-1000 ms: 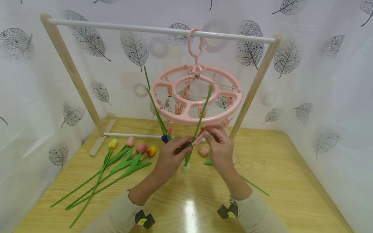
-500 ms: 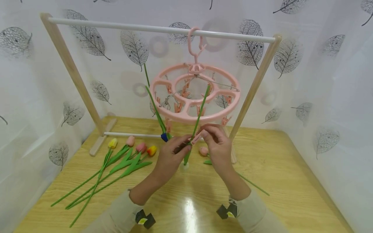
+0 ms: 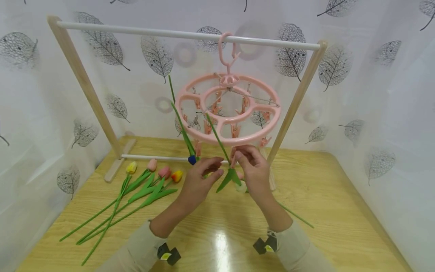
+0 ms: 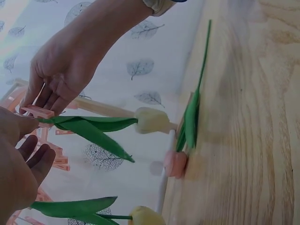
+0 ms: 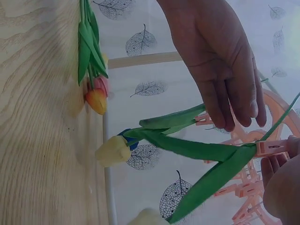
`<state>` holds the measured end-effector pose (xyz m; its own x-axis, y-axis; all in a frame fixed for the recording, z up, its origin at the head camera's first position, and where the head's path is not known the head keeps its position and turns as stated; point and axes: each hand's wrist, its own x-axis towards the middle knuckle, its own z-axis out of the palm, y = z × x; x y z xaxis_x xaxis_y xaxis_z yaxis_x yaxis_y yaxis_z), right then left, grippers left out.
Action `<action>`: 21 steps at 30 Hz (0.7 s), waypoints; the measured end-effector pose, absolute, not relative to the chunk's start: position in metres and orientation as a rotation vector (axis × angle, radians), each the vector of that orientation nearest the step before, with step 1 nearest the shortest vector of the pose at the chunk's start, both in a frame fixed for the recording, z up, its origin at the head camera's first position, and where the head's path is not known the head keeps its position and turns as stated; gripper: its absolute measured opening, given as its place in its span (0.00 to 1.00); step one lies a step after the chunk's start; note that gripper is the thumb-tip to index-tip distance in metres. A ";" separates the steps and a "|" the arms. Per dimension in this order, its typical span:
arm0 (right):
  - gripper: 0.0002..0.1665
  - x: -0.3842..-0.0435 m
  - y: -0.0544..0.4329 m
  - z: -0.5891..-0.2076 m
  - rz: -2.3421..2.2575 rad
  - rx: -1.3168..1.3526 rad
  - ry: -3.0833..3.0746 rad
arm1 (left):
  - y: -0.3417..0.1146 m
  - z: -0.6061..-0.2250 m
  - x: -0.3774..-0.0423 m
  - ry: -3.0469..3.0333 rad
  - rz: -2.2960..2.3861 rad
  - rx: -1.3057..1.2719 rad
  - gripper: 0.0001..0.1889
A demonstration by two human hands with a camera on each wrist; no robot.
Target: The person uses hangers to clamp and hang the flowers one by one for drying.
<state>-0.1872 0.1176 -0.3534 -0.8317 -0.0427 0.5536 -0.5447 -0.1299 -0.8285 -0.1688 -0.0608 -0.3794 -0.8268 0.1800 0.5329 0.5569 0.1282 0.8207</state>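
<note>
My right hand (image 3: 255, 172) pinches a pink clothespin (image 4: 40, 112) below the near rim of the round pink hanger (image 3: 217, 138). A white tulip (image 4: 152, 120) hangs bloom-down from that clothespin; its green leaves (image 3: 229, 176) spread below and its stem points up past the rim. Just left of the tulip, my left hand (image 3: 200, 179) holds nothing, its fingers apart from the stem. In the right wrist view, this left hand's fingers (image 5: 241, 96) are extended. Other upside-down tulips hang on the hanger's left side, one with a blue bloom (image 3: 192, 159) and one with a pale yellow bloom (image 5: 112, 151).
The hanger hooks over the white rod (image 3: 272, 42) of a wooden-legged rack. Several tulips with yellow, pink and orange blooms (image 3: 176, 176) lie on the wooden table (image 3: 190, 241) at left. Another pink tulip (image 4: 176, 164) lies behind my right hand. A leaf-print curtain (image 3: 360, 94) surrounds the table.
My left hand has let go of the white tulip's stem. The tulip has swung, its stem top tipping left and its bloom right. My right hand stays at the clothespin, which now points downward.
</note>
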 end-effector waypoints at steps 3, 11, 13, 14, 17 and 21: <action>0.14 -0.188 0.118 -0.354 2.012 0.653 -1.817 | -0.063 -0.378 -0.169 -2.117 -1.728 -0.713 0.16; 0.16 -0.190 0.124 -0.355 2.023 0.607 -1.816 | -0.067 -0.372 -0.169 -2.120 -1.696 -0.695 0.14; 0.17 -0.190 0.126 -0.355 2.017 0.570 -1.833 | -0.067 -0.371 -0.169 -2.112 -1.698 -0.696 0.14; 0.16 -0.190 0.128 -0.356 2.003 0.550 -1.851 | -0.068 -0.370 -0.169 -2.106 -1.691 -0.697 0.14; 0.16 -0.191 0.133 -0.358 1.966 0.494 -1.897 | -0.069 -0.369 -0.171 -2.071 -1.656 -0.700 0.14; 0.16 -0.190 0.144 -0.365 1.902 0.451 -1.960 | -0.071 -0.365 -0.173 -2.018 -1.580 -0.697 0.12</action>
<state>-0.1903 0.1436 -0.3647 -0.8799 0.0274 0.4744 -0.4734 0.0371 -0.8801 -0.1729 -0.0713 -0.3646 -0.7548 0.0979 0.6487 0.6532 0.2031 0.7294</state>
